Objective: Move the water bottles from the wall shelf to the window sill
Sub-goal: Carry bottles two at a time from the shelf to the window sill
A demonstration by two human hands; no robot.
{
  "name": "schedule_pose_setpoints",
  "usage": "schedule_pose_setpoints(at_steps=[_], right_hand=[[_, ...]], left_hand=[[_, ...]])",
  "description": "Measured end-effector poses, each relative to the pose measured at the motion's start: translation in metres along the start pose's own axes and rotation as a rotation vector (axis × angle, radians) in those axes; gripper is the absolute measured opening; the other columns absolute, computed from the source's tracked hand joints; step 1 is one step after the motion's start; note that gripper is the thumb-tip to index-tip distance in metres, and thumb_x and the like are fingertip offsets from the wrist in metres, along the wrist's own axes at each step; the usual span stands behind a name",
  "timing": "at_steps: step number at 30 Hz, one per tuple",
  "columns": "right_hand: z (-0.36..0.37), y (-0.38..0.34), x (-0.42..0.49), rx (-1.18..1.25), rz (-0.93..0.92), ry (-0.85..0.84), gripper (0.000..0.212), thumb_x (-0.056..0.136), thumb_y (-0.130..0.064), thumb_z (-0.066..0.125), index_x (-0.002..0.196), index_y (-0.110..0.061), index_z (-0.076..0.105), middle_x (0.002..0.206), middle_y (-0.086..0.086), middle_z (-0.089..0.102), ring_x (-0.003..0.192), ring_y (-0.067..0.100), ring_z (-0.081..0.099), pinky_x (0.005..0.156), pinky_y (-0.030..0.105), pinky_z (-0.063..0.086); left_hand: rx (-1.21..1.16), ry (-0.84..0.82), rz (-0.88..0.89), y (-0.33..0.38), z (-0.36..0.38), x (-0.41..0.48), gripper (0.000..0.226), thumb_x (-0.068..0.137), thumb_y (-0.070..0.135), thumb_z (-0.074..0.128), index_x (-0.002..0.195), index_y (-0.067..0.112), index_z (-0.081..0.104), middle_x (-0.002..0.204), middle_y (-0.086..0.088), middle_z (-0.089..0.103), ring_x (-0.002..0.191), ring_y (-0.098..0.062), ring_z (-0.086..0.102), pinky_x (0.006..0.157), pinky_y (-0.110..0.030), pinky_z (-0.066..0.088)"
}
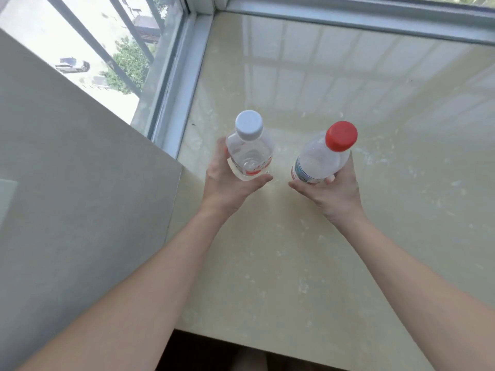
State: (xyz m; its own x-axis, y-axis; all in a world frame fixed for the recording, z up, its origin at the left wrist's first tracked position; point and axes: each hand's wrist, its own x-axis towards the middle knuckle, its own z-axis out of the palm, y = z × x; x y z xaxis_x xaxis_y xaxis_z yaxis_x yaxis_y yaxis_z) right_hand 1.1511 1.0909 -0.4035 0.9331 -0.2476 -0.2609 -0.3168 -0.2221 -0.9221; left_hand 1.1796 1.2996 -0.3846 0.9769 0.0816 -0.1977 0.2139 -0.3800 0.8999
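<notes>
Both bottles are over the window sill point(348, 89), on the room side of the window frame point(184, 84), so the step in hand looks like the set-down. The left hand point(227, 183) wraps the lower body of the white-capped bottle point(247, 153), fingers curled behind it and thumb across the near side. The right hand point(334, 194) grips the red-capped bottle point(318, 162) in the same way, low on its label. The white-capped bottle is the nearer of the two to the frame's left rail. The red-capped one is farther from that rail, just beside the first but not touching it. From above it cannot be told whether either base is already on the stone.

To do this well, get each bottle plumb first. The red-capped one leans, its cap tipped away from the left rail, so it probably wants straightening before its base meets the sill. Lower each until the whole base sits flat, then ease the fingers outward rather than sliding them up the sides — thin clear plastic likely flexes, and a squeezed bottle may rock on release. The sill looks glossy, so a bottle landed on its edge could skid. Keep the gap between the two, and set them well in toward the frame.
</notes>
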Motion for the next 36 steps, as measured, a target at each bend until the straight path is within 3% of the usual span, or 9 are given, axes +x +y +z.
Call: schedule_pose_setpoints(at_steps=[2, 4, 5, 8, 12, 17, 30, 32, 36], right_hand=[[-0.006, 0.002, -0.002, -0.059, 0.019, -0.050, 0.097, 0.056, -0.031, 0.094, 0.138, -0.032, 0.043, 0.129, -0.011, 0.061, 0.124, 0.010, 0.057, 0.103, 0.029, 0.048], [-0.016, 0.003, -0.007, -0.154, 0.024, -0.105, 0.097, 0.062, -0.022, 0.093, 0.142, -0.028, 0.039, 0.135, -0.009, 0.057, 0.127, 0.005, 0.051, 0.097, 0.008, 0.039], [-0.022, 0.002, -0.011, -0.212, 0.027, -0.122, 0.097, 0.065, -0.020, 0.093, 0.144, -0.025, 0.037, 0.138, -0.007, 0.054, 0.130, 0.006, 0.048, 0.095, 0.006, 0.035], [-0.043, -0.001, -0.022, -0.439, 0.037, -0.177, 0.101, 0.069, -0.025, 0.089, 0.151, -0.022, 0.031, 0.145, 0.001, 0.047, 0.136, 0.015, 0.042, 0.105, 0.022, 0.033], [-0.077, -0.027, -0.037, -0.786, 0.007, -0.262, 0.093, 0.076, -0.038, 0.078, 0.153, -0.023, 0.029, 0.141, 0.006, 0.046, 0.133, 0.028, 0.043, 0.110, 0.043, 0.039], [-0.111, -0.095, -0.053, -1.013, -0.150, -0.246, 0.077, 0.081, -0.041, 0.070, 0.149, -0.020, 0.040, 0.137, 0.007, 0.051, 0.124, 0.030, 0.050, 0.103, 0.042, 0.041], [-0.170, -0.293, -0.112, -1.088, -0.582, 0.041, 0.058, 0.076, -0.042, 0.071, 0.128, -0.021, 0.060, 0.124, 0.005, 0.063, 0.106, 0.032, 0.062, 0.093, 0.045, 0.050], [-0.175, -0.316, -0.123, -1.089, -0.621, 0.073, 0.058, 0.078, -0.043, 0.070, 0.130, -0.021, 0.059, 0.126, 0.005, 0.063, 0.111, 0.031, 0.060, 0.097, 0.046, 0.049], [-0.190, -0.344, -0.142, -1.085, -0.662, 0.135, 0.055, 0.081, -0.042, 0.069, 0.131, -0.020, 0.061, 0.126, 0.008, 0.064, 0.116, 0.032, 0.060, 0.102, 0.049, 0.047]], left_hand=[[0.082, -0.035, 0.003, -0.004, -0.005, -0.003, 0.082, 0.060, 0.025, 0.092, 0.127, 0.031, 0.044, 0.110, 0.031, 0.056, 0.108, 0.010, 0.053, 0.092, -0.017, 0.047], [0.195, -0.046, 0.007, -0.008, -0.013, -0.008, 0.088, 0.063, 0.025, 0.089, 0.136, 0.028, 0.040, 0.121, 0.021, 0.054, 0.117, 0.003, 0.050, 0.098, -0.021, 0.043], [0.254, -0.049, -0.008, -0.009, -0.018, -0.012, 0.092, 0.065, 0.025, 0.088, 0.141, 0.027, 0.036, 0.129, 0.013, 0.052, 0.122, -0.005, 0.048, 0.099, -0.025, 0.041], [0.480, -0.076, -0.098, -0.006, -0.036, -0.029, 0.097, 0.071, 0.030, 0.083, 0.149, 0.027, 0.026, 0.142, 0.003, 0.047, 0.125, -0.019, 0.048, 0.097, -0.035, 0.043], [0.770, -0.126, -0.166, 0.020, -0.060, -0.059, 0.093, 0.076, 0.045, 0.074, 0.151, 0.030, 0.022, 0.142, 0.000, 0.047, 0.125, -0.026, 0.048, 0.098, -0.041, 0.044], [0.858, -0.076, -0.102, 0.091, -0.081, -0.087, 0.084, 0.082, 0.047, 0.067, 0.152, 0.027, 0.025, 0.142, -0.001, 0.047, 0.126, -0.025, 0.045, 0.102, -0.039, 0.037], [0.881, 0.233, 0.343, 0.281, -0.120, -0.141, 0.062, 0.076, 0.048, 0.068, 0.131, 0.021, 0.056, 0.122, 0.003, 0.063, 0.113, -0.022, 0.060, 0.086, -0.040, 0.048], [0.884, 0.237, 0.413, 0.306, -0.121, -0.146, 0.061, 0.076, 0.050, 0.065, 0.129, 0.020, 0.057, 0.121, 0.001, 0.064, 0.111, -0.023, 0.061, 0.089, -0.040, 0.049], [0.954, 0.193, 0.533, 0.347, -0.116, -0.155, 0.065, 0.083, 0.057, 0.047, 0.139, 0.024, 0.047, 0.133, 0.005, 0.057, 0.125, -0.020, 0.050, 0.103, -0.038, 0.040]])
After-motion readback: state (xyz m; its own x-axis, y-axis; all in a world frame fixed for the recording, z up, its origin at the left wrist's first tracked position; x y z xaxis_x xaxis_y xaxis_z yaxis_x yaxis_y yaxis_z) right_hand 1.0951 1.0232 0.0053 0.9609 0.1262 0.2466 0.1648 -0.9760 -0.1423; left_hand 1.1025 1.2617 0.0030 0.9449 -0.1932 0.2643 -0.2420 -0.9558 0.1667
